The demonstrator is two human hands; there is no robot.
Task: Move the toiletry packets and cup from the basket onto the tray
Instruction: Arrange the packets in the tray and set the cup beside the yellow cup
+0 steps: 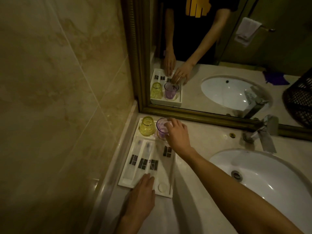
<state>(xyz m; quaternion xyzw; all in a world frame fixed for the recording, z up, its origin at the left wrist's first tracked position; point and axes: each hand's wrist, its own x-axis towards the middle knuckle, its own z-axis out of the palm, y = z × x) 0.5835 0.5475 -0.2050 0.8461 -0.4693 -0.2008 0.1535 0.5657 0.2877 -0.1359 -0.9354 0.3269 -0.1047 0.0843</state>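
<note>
Left hand [143, 190] lies flat, fingers spread, on near edge of white tray [166, 194] at 6 o'clock, holding nothing. 4 toiletry packets [143, 159] lie side by side mid-tray. Right hand [178, 134] grips rim of purple cup [161, 128], upright at tray's far end, 12 o'clock; yellow cup [147, 126] upside down just beside it, w/ mirror [236, 65] behind. Basket [300, 102] at 2 o'clock on desk [202, 132].

1. The toiletry packets [152, 163] lying between both hands carry dark printed blocks, too blurred to read.
2. The shirt [198, 5] in the mirror beyond the hands shows a yellow graphic, not legible.
</note>
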